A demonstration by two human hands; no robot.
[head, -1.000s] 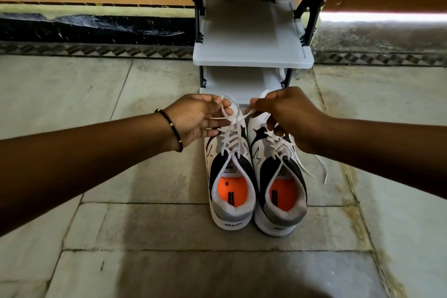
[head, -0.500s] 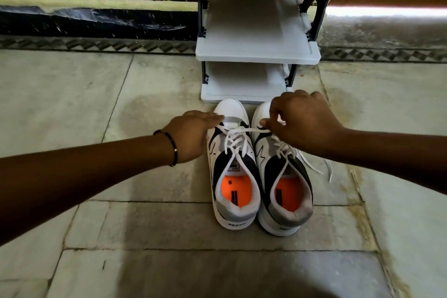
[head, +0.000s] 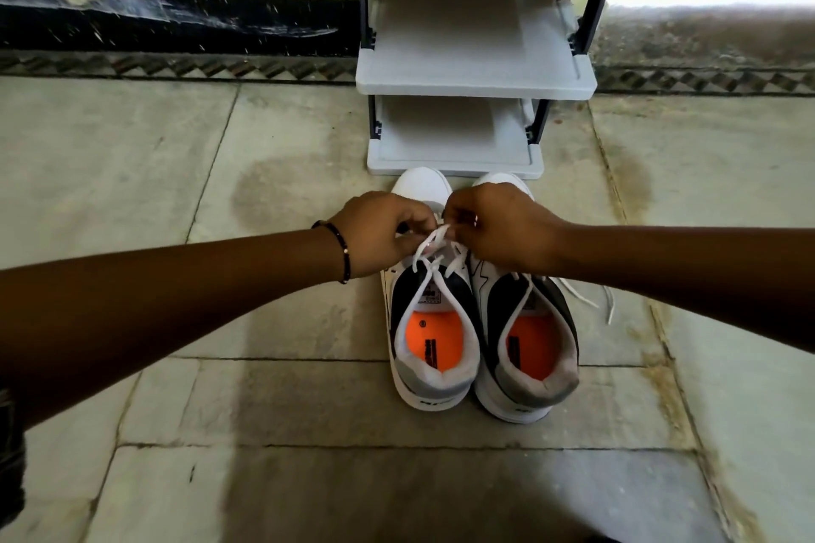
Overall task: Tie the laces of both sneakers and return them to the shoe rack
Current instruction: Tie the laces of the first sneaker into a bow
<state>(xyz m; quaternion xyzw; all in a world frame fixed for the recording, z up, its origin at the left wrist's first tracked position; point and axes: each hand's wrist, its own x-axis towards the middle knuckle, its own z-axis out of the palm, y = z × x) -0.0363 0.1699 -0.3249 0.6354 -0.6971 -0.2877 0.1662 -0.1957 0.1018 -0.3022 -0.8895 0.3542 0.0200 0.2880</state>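
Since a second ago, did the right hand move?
Yes. The right hand has come in toward the left hand over the left sneaker; earlier it was farther right, over the other shoe.

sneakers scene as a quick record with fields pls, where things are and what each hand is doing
left sneaker: on floor, laces being tied
right sneaker: beside it, touching, loose lace trailing on floor
left hand: pinching left sneaker's lace
right hand: pinching same shoe's lace
shoe rack: just beyond the toes, visible shelves bare
floor: stone tiles
task state: no finished bow visible
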